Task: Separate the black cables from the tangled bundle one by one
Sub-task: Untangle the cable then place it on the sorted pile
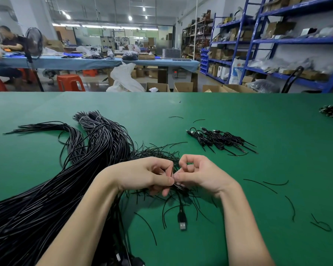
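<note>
Plug: a USB plug (182, 223) lies on the green desk (238, 237), nearest the camera.
Grip: left hand (142, 174) and right hand (200, 174) pinch one black cable (179, 200).
Bundle: tangled bundle (52, 189) lies left.
Sorted: separated cables (219, 140) beyond.
Next: likely draw it free.

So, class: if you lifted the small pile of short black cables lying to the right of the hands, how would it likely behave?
The small pile would probably sag and splay, since its thin cables already bend and fan out on the green table. It looks light for its size. Some cables may slip out, as nothing visibly binds them.
</note>
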Tool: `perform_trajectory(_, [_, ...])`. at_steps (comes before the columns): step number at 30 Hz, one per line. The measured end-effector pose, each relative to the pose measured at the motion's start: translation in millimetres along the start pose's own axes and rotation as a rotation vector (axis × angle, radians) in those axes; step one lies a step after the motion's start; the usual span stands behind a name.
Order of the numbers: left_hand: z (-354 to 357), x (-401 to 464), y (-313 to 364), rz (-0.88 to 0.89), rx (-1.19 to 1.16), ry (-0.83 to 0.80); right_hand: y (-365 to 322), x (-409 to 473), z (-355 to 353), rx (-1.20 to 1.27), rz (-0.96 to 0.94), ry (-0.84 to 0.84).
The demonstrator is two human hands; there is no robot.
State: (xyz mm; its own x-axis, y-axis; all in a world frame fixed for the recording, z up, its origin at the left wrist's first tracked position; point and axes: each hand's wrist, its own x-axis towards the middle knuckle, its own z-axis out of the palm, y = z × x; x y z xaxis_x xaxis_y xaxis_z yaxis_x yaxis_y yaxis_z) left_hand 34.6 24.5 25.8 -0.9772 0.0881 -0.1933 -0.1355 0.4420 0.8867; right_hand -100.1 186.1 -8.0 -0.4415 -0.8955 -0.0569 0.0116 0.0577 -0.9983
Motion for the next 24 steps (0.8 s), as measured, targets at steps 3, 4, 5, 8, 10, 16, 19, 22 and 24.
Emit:
perform_trajectory(3, [-2.1,2.1,5.8,-0.031,0.204,0.159,-10.3,7.0,8.1,-0.306,-0.123,0.17])
perform_trajectory(4, [-1.8,3.0,7.0,-0.028,0.24,0.232,-13.1,9.4,11.7,-0.392,-0.179,0.245])
perform_trajectory(5, [-2.0,3.3,8.2,-0.021,0.27,0.31,-15.9,11.3,14.9,-0.451,-0.236,0.313])
perform_trajectory(8, [-4.0,2.5,12.9,0.014,0.263,0.501,-26.4,13.2,22.1,-0.511,-0.373,0.433])
perform_trajectory(10, [-5.3,1.9,16.7,0.04,0.088,0.559,-35.5,11.3,25.7,-0.508,-0.431,0.465])
perform_trajectory(16, [-6.0,-1.6,26.8,0.131,-0.377,0.62,-48.1,3.4,31.2,-0.447,-0.543,0.519])
perform_trajectory(19, [-3.8,-2.2,27.2,0.151,-0.369,0.672,-49.0,2.1,30.8,-0.409,-0.53,0.502])
perform_trajectory(22, [-0.7,1.1,25.8,0.162,-0.123,0.801,-49.2,-0.2,25.0,-0.431,-0.498,0.459])
perform_trajectory(24, [0.6,3.9,25.1,0.173,0.13,0.909,-48.9,-2.8,21.2,-0.482,-0.466,0.431])
